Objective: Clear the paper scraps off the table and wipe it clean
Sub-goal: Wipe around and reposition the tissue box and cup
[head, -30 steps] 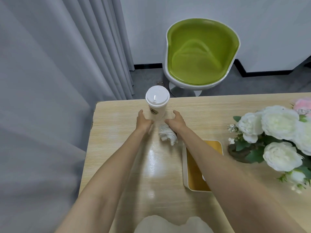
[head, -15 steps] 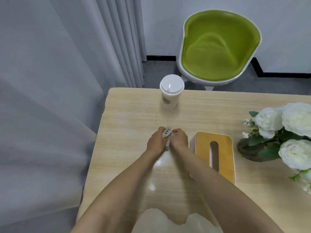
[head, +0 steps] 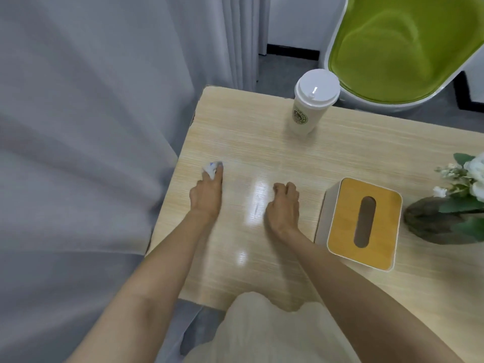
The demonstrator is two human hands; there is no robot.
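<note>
A light wooden table (head: 262,153) fills the middle of the head view. My left hand (head: 207,195) rests near the table's left edge and grips a small crumpled white paper wad (head: 210,168) that sticks out past the fingertips. My right hand (head: 284,205) lies on the table a little to the right, fingers curled in a loose fist with nothing visible in it. No other loose scraps show on the tabletop.
A white lidded paper cup (head: 311,103) stands at the far edge. A tissue box with an orange-brown top (head: 362,224) sits right of my right hand, a flower arrangement (head: 455,205) beyond it. A grey curtain (head: 91,153) hangs at left, a green chair (head: 403,48) behind.
Both hands came back from the cup toward me. They met over the paper wad, then parted: the left hand carried the wad toward the left edge, the right stayed mid-table.
</note>
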